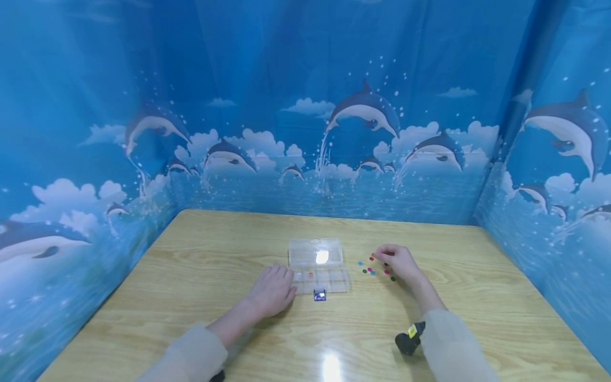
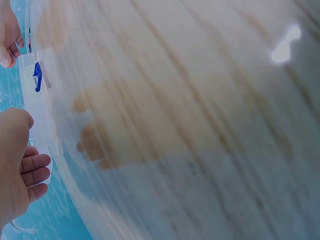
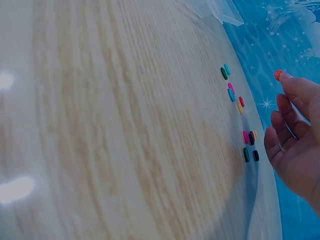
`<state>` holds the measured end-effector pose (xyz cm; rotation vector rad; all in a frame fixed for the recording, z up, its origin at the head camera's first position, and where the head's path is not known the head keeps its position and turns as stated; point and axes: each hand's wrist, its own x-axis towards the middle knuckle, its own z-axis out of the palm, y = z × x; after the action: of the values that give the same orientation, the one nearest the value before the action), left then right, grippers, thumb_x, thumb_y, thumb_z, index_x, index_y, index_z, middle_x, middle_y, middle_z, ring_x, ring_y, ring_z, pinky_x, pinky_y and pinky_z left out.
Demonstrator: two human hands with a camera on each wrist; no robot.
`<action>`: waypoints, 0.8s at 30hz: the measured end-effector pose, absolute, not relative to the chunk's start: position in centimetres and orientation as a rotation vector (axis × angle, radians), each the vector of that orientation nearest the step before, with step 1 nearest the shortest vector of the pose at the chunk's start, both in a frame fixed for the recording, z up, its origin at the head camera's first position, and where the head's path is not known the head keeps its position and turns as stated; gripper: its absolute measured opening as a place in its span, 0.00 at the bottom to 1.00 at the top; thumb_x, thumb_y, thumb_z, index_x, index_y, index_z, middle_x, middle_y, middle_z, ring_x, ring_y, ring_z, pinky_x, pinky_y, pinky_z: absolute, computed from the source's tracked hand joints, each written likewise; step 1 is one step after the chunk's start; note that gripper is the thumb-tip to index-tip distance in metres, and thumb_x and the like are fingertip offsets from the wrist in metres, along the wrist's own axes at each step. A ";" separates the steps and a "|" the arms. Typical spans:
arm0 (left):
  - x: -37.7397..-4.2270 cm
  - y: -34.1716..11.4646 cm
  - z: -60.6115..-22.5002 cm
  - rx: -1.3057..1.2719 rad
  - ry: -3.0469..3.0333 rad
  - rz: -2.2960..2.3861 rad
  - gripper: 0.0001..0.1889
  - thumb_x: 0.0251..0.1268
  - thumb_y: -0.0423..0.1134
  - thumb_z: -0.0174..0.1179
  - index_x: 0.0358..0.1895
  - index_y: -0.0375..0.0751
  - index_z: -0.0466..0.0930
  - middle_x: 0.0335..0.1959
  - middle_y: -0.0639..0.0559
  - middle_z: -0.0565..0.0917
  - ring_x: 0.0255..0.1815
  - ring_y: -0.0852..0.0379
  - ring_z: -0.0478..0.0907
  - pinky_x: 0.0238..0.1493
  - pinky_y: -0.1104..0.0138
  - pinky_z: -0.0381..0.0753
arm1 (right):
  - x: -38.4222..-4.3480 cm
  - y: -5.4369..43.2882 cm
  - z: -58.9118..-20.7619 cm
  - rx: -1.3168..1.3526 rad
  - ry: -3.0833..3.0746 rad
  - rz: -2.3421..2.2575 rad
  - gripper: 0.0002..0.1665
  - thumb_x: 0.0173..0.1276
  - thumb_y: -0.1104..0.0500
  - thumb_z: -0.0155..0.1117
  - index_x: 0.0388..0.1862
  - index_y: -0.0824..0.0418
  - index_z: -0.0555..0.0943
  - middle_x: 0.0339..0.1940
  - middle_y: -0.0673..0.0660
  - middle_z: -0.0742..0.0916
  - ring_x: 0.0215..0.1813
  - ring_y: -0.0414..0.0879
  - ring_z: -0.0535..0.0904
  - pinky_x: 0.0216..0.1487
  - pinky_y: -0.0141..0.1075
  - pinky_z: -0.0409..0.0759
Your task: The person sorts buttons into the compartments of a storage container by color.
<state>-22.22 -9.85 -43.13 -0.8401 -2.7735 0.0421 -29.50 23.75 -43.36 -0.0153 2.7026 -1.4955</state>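
Observation:
A clear plastic compartment box [image 1: 336,281] lies on the table with its lid [image 1: 305,250] swung back. One compartment holds a small orange-red piece [image 1: 311,275]. My left hand [image 1: 273,291] rests against the box's left end, fingers loosely bent, also seen in the left wrist view [image 2: 20,170]. Between thumb and fingertip my right hand [image 3: 297,120] pinches an orange-red button [image 3: 278,75], raised above the table. Below and beside that hand are several loose buttons [image 3: 231,94] in green, blue, pink, red, yellow and black.
A small blue and clear object [image 1: 320,295] is at the box's front edge; its kind is unclear. The wooden table [image 1: 229,233] meets a blue dolphin-printed curtain [image 1: 267,79] at the back and sides. A black device [image 1: 408,342] is worn at my right wrist.

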 end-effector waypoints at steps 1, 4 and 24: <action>-22.2 -9.8 -43.1 -0.839 -2.774 0.038 0.16 0.66 0.47 0.51 0.42 0.35 0.72 0.34 0.47 0.72 0.38 0.52 0.68 0.44 0.60 0.72 | -29.5 23.7 -43.3 -0.020 2.700 -1.499 0.14 0.67 0.57 0.57 0.44 0.67 0.78 0.42 0.58 0.81 0.41 0.48 0.71 0.38 0.35 0.71; -22.2 -9.8 -43.1 -0.839 -2.778 0.029 0.16 0.65 0.47 0.51 0.42 0.35 0.72 0.33 0.47 0.72 0.38 0.52 0.68 0.44 0.60 0.72 | -29.5 23.5 -43.3 -0.021 2.671 -1.537 0.14 0.67 0.57 0.57 0.45 0.67 0.78 0.42 0.59 0.81 0.37 0.47 0.71 0.34 0.35 0.73; -22.2 -9.8 -43.1 -0.831 -2.788 0.029 0.15 0.65 0.46 0.52 0.41 0.36 0.72 0.33 0.47 0.72 0.37 0.53 0.68 0.44 0.60 0.72 | -29.2 19.6 -42.4 -0.198 2.595 -1.644 0.12 0.65 0.59 0.59 0.40 0.68 0.79 0.42 0.59 0.84 0.33 0.46 0.73 0.32 0.38 0.74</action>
<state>-22.24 -9.82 -43.10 -0.8307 -2.7883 0.0287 -29.17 19.61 -42.44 -0.1984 2.5948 -1.6439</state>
